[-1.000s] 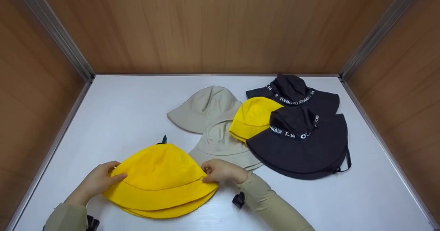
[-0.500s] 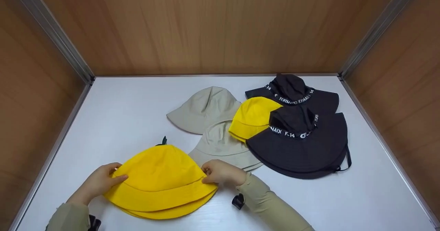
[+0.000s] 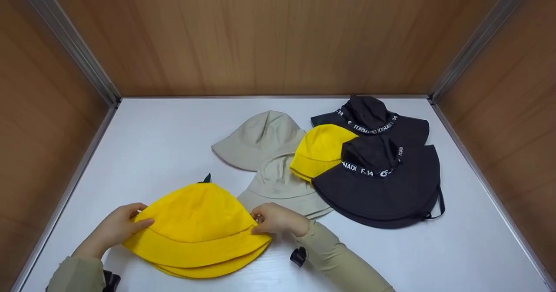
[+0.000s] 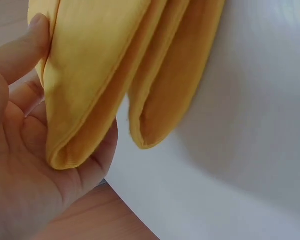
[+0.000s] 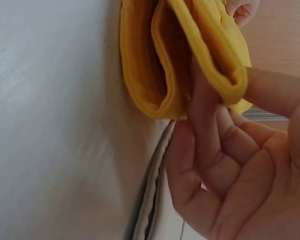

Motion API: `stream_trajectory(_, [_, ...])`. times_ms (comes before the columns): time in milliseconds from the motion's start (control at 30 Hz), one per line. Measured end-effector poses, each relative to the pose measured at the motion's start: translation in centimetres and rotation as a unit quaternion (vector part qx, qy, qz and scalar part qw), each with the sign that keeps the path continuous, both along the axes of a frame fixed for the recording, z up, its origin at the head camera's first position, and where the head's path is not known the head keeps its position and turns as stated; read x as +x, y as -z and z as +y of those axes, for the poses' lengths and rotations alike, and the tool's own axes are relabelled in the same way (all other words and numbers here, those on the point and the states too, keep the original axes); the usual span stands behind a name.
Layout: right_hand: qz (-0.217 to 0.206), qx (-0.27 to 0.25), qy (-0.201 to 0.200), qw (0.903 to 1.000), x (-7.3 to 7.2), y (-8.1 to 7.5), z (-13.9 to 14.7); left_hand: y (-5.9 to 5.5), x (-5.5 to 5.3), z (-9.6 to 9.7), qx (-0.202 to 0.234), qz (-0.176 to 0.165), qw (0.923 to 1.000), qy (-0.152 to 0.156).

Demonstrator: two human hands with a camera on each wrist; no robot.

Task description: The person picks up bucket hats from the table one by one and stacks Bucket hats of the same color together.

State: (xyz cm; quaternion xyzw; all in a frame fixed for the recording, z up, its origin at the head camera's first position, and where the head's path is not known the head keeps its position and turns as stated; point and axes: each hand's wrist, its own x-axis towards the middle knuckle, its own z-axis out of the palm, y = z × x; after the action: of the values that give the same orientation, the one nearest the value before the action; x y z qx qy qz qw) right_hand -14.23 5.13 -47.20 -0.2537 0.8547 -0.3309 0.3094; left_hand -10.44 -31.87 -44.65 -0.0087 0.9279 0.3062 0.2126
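Observation:
In the head view a flattened yellow bucket hat (image 3: 195,214) lies over a second yellow brim (image 3: 208,271) at the table's front left. A dark green leaf tab (image 3: 207,178) pokes up behind its crown. My left hand (image 3: 114,227) grips the upper hat's left side, thumb on top and fingers beneath. At its right corner my right hand (image 3: 278,219) pinches the same hat. The left wrist view has the upper folded brim (image 4: 90,95) across my left fingers, apart from the lower fold (image 4: 160,110). In the right wrist view, my right fingers reach between the two folds.
Two beige bucket hats (image 3: 260,142) overlap behind my right hand. Right of them, another yellow hat (image 3: 323,146) is partly covered by a black wide-brimmed hat (image 3: 382,196). A second black hat (image 3: 408,127) lies near the back wall. Wooden panels (image 3: 278,35) enclose the table.
Over the last half second both hands and the upper yellow hat have shifted slightly left. The grip stays the same, and the other hats lie as before.

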Motion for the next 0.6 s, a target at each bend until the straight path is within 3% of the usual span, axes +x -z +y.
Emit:
stream_trajectory(300, [0.046, 0.023, 0.015, 0.9986, 0.3, 0.1, 0.1, 1.5, -0.1, 0.3, -0.013, -0.005, 0.9998, -0.012])
stream_trajectory(600, [0.086, 0.066, 0.042, 0.9933, 0.6, 0.2, -0.4, 1.9, -0.1, 0.2, -0.018, -0.016, 0.9994, -0.026])
